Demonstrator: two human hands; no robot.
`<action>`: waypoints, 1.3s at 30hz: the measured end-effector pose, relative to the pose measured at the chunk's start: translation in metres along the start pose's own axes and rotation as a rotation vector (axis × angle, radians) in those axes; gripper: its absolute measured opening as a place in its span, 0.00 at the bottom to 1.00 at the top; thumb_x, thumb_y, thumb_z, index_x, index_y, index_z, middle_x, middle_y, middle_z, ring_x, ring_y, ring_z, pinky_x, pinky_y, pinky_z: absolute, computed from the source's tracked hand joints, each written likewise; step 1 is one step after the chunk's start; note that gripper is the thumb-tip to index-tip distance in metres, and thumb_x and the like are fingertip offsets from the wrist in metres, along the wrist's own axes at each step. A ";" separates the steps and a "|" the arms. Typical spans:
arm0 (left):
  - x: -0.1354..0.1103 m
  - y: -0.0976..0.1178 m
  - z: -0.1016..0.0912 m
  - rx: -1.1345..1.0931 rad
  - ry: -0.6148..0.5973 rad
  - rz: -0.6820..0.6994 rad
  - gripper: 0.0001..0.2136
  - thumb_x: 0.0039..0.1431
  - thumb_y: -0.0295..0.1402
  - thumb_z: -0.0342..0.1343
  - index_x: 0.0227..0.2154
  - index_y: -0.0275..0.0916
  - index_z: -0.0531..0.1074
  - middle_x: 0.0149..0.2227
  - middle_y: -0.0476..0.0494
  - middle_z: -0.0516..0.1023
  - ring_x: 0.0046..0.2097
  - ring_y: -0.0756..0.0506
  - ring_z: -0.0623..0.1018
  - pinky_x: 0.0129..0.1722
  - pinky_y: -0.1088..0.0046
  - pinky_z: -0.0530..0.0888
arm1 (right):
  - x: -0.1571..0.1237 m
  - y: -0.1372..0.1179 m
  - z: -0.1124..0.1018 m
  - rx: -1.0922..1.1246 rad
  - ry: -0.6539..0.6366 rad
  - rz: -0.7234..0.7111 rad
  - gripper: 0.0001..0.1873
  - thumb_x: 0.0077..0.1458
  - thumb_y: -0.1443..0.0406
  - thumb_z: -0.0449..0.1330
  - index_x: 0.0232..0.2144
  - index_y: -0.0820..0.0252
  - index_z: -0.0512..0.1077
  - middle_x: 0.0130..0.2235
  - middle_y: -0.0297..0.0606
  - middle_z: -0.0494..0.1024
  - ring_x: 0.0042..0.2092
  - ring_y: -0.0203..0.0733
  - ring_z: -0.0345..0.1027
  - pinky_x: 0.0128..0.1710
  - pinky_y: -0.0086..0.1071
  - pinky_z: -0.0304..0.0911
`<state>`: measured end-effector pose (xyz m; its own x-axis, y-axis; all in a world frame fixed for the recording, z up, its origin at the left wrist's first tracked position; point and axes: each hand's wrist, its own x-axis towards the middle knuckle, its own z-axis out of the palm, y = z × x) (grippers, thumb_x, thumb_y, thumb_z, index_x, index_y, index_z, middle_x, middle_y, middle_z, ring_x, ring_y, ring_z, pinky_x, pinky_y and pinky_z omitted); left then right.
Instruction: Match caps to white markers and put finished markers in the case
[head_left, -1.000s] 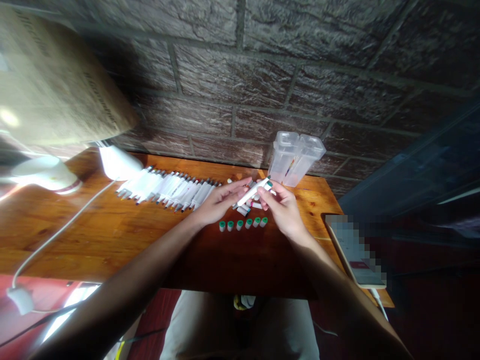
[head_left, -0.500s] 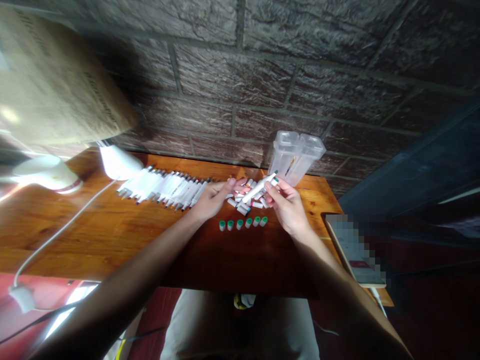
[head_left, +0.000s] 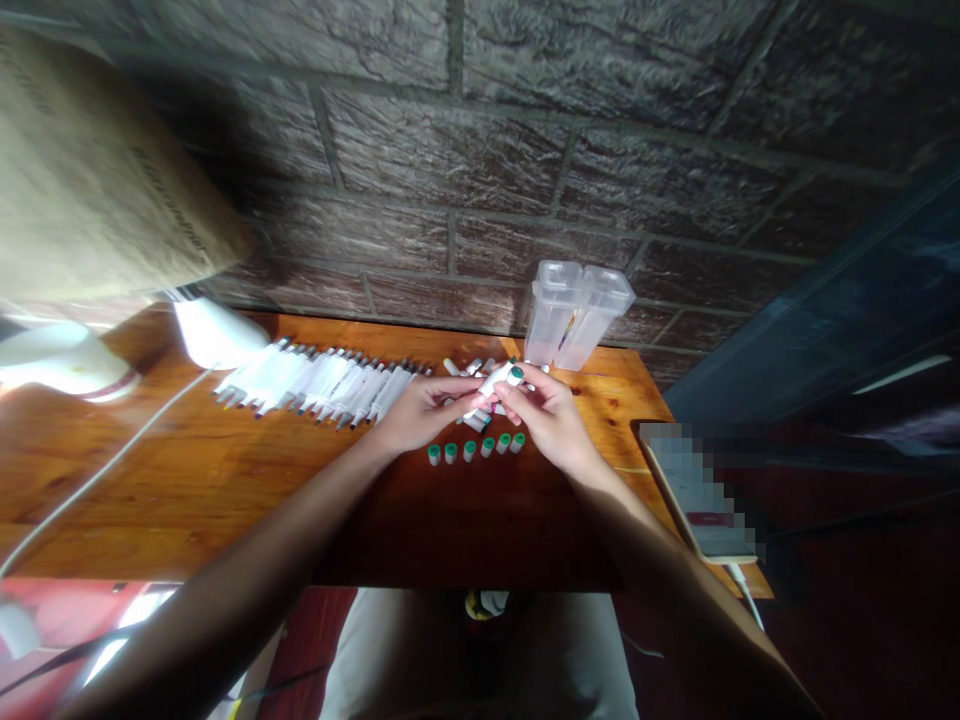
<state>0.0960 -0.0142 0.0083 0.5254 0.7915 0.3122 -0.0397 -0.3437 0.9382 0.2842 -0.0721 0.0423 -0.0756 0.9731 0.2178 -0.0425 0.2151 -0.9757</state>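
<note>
Both my hands meet over the far middle of a wooden table (head_left: 187,480). My right hand (head_left: 544,420) pinches a white marker (head_left: 495,385) with a green end. My left hand (head_left: 420,410) touches the marker's other end with closed fingertips. Just below the hands stands a short row of several green caps (head_left: 476,448). Loose white caps (head_left: 469,368) lie behind the hands. A long row of uncapped white markers (head_left: 315,380) lies to the left.
A clear plastic marker case (head_left: 574,315) stands at the back by the brick wall. A white lamp base (head_left: 52,360) and its cable (head_left: 105,465) are on the left. A pixelated phone (head_left: 697,485) lies at the right edge.
The left hand came back from the loose caps to the marker. The right hand lowered the marker toward the left hand. The view shifted slightly.
</note>
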 end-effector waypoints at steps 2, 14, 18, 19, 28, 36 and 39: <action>0.000 0.000 0.000 -0.013 -0.007 0.024 0.18 0.57 0.40 0.64 0.48 0.38 0.81 0.46 0.39 0.84 0.45 0.40 0.83 0.48 0.66 0.78 | 0.000 0.001 0.000 0.012 0.014 -0.015 0.16 0.50 0.52 0.69 0.35 0.57 0.77 0.25 0.30 0.70 0.25 0.34 0.58 0.28 0.33 0.60; 0.001 0.000 0.001 -0.057 0.020 0.050 0.15 0.55 0.37 0.67 0.44 0.37 0.82 0.44 0.39 0.85 0.44 0.42 0.84 0.47 0.67 0.79 | 0.002 0.001 0.001 0.054 0.032 -0.046 0.16 0.46 0.54 0.73 0.31 0.59 0.77 0.23 0.30 0.67 0.27 0.36 0.63 0.33 0.35 0.67; 0.001 0.001 0.001 -0.058 0.027 0.050 0.15 0.54 0.38 0.67 0.43 0.37 0.83 0.44 0.39 0.85 0.44 0.42 0.84 0.47 0.66 0.80 | 0.002 0.001 0.002 0.054 0.028 -0.059 0.14 0.47 0.56 0.72 0.31 0.58 0.78 0.22 0.29 0.67 0.24 0.32 0.58 0.32 0.34 0.67; 0.001 0.001 0.001 -0.058 0.030 0.051 0.15 0.54 0.38 0.67 0.43 0.37 0.83 0.44 0.39 0.85 0.44 0.42 0.84 0.47 0.66 0.80 | 0.002 0.001 0.002 0.056 0.029 -0.061 0.13 0.47 0.57 0.72 0.31 0.58 0.78 0.23 0.29 0.68 0.24 0.32 0.57 0.31 0.34 0.67; 0.002 -0.001 0.002 -0.072 0.048 0.047 0.15 0.52 0.37 0.69 0.42 0.37 0.83 0.43 0.40 0.85 0.43 0.42 0.84 0.45 0.67 0.80 | 0.002 0.003 0.002 0.061 0.023 -0.065 0.14 0.47 0.58 0.72 0.35 0.58 0.80 0.25 0.30 0.72 0.24 0.31 0.58 0.30 0.32 0.66; 0.002 0.001 0.002 -0.091 0.079 0.036 0.14 0.48 0.35 0.71 0.39 0.37 0.83 0.40 0.40 0.86 0.40 0.44 0.83 0.42 0.70 0.79 | 0.002 0.006 0.000 0.023 0.040 -0.057 0.16 0.47 0.58 0.72 0.37 0.58 0.79 0.27 0.31 0.74 0.26 0.33 0.62 0.30 0.32 0.66; 0.003 -0.001 0.001 -0.097 0.093 0.035 0.13 0.47 0.34 0.71 0.37 0.36 0.83 0.39 0.41 0.85 0.38 0.45 0.83 0.41 0.71 0.79 | 0.004 0.008 -0.004 0.039 0.091 -0.061 0.19 0.46 0.60 0.73 0.41 0.56 0.78 0.31 0.31 0.77 0.28 0.33 0.66 0.31 0.32 0.67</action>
<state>0.0986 -0.0126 0.0083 0.4417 0.8249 0.3528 -0.1412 -0.3244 0.9353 0.2873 -0.0661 0.0352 0.0190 0.9622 0.2718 -0.0831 0.2724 -0.9586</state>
